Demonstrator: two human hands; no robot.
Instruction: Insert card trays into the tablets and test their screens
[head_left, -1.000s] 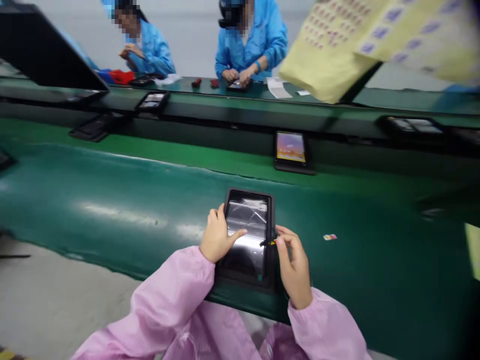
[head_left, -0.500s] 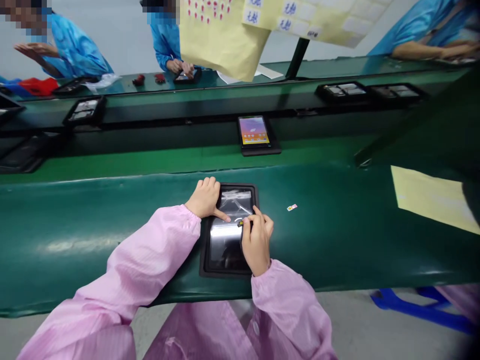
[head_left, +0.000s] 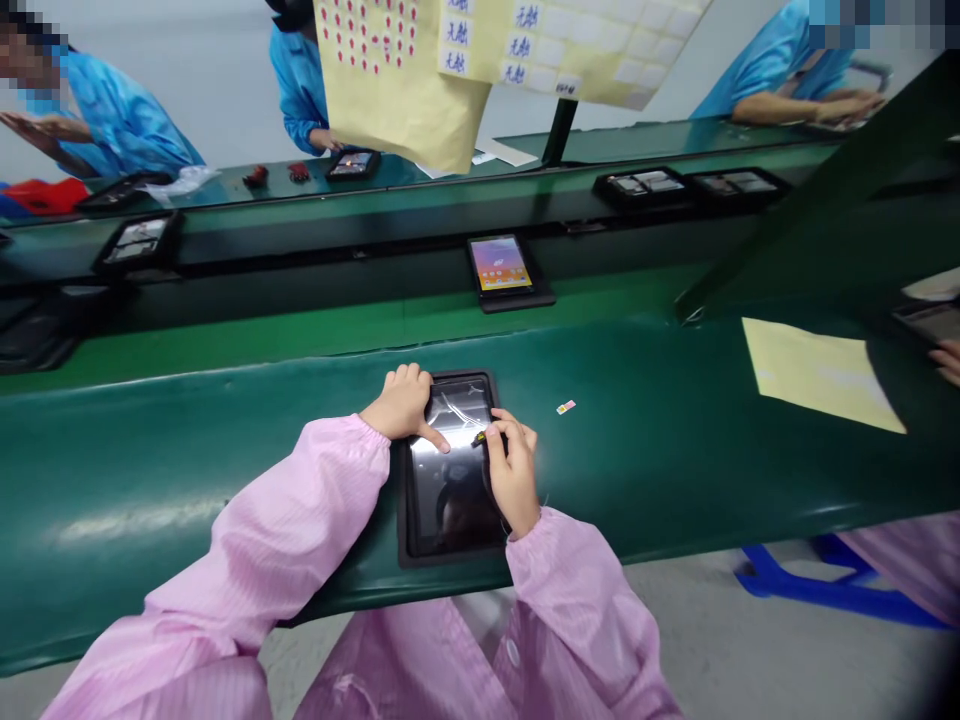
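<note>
A tablet with a glossy dark screen lies in a black tray near the table's front edge. My left hand rests on the tablet's upper left edge, its thumb stretched over the screen and its other fingers along the rim. Between the thumb and finger of my right hand is a small black piece with yellow marks, held just over the right part of the screen. To the right of the tray, a small white, yellow and pink sticker lies on the green table.
Behind the tablet, a lit tablet sits on a lower green strip. A yellow sheet lies at the right, near a slanting green post. Yellow papers hang above. People in blue work across the line; another person's hand shows at the right edge.
The view has shifted a little, and another person's hand with a dark device now shows at the right edge. My hands keep nearly the same places on the tablet.
</note>
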